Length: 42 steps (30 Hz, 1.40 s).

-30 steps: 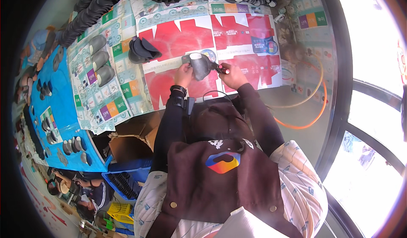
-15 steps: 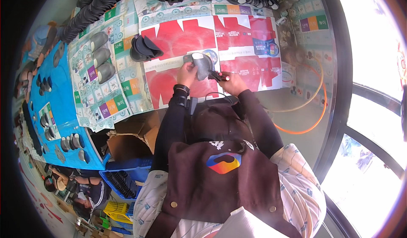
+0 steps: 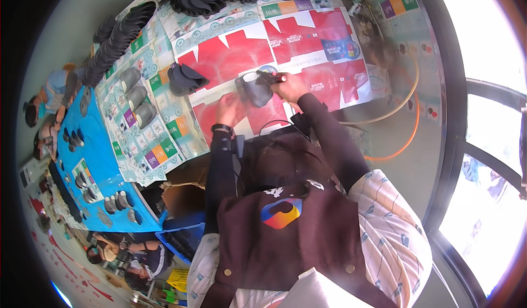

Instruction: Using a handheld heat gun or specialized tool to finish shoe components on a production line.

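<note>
Over the red printed sheets [image 3: 225, 61], right hand [image 3: 291, 88] clamped, left hand [image 3: 229, 110] loose!

Closest in, a dark apron [image 3: 324, 247] wearing white characters and a multicoloured emblem. Up to the hands: the right is wrapped round a dark tool [image 3: 270, 78], right at the side of a grey curved piece [image 3: 256, 93] lying above the sheets; whether those fingers pinch the piece too, I can't tell. The left, blurred, has its fingers half spread just beside the piece, contact unclear.

Edges now! The tabletop [image 3: 192, 135] ends just below the wrists; an orange hose [image 3: 419, 119] loops at right, well apart. Leftward, red sheet stretches toward a dark stack [image 3: 186, 80].

And the print: white lettering and a blue panel on the red, coloured blocks with white characters on the patterned paper. Farther left, three grey pieces [image 3: 137, 97], then a blue-covered table [image 3: 101, 143].
</note>
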Each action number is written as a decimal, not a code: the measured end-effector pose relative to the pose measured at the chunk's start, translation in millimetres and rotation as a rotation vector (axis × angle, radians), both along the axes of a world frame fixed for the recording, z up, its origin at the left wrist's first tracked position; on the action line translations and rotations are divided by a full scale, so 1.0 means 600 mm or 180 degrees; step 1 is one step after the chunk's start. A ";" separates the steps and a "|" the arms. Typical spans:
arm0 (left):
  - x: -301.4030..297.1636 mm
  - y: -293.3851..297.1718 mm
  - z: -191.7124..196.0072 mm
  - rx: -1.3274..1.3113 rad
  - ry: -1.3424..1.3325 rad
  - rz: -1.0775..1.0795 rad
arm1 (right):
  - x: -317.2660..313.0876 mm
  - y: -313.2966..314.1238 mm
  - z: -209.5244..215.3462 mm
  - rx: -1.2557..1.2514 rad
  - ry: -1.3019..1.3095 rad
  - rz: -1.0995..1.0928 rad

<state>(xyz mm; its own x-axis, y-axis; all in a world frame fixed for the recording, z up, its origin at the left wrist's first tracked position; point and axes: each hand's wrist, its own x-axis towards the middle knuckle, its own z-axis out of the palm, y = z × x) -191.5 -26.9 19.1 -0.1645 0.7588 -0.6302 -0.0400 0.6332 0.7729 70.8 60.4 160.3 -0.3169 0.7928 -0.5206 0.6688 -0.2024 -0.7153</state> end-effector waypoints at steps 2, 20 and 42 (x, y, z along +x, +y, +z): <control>-0.044 -0.015 0.019 0.0129 0.0253 -0.0104 | 0.019 0.006 -0.016 -0.0105 0.0034 0.0008; -0.064 -0.060 0.118 -0.0241 -0.0353 0.0433 | 0.064 0.006 -0.075 -0.0586 0.1146 -0.0717; 0.036 0.081 -0.007 -0.0324 0.1097 -0.0623 | 0.172 -0.029 -0.053 -0.0565 0.1052 -0.0964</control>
<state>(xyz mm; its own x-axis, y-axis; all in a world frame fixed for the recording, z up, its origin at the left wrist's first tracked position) -170.2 22.0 14.8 -0.2380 0.7334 -0.6368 0.3392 0.6771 0.6530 173.8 42.9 128.7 -0.2569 0.7829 -0.5666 0.3035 -0.4912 -0.8164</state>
